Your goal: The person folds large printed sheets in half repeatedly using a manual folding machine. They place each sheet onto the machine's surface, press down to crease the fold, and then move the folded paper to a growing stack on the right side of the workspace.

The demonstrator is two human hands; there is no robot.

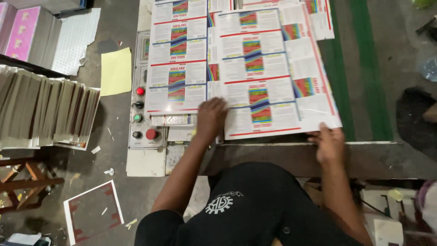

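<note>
A large printed sheet point(273, 73) with rows of white label panels and rainbow-coloured stripes lies on a machine table point(291, 157). A second similar printed sheet point(175, 64) lies to its left, partly under it. My left hand point(210, 119) presses flat on the near edge where the two sheets meet. My right hand point(328, 143) rests on the near right corner of the large sheet, fingers on its edge. I wear a black shirt.
A control panel point(143, 114) with red, green and black buttons sits left of the sheets. Stacks of cut sheets point(45, 109) stand on the far left. A yellow paper point(116, 70) and scraps lie on the floor. A green belt point(364, 68) runs along the right.
</note>
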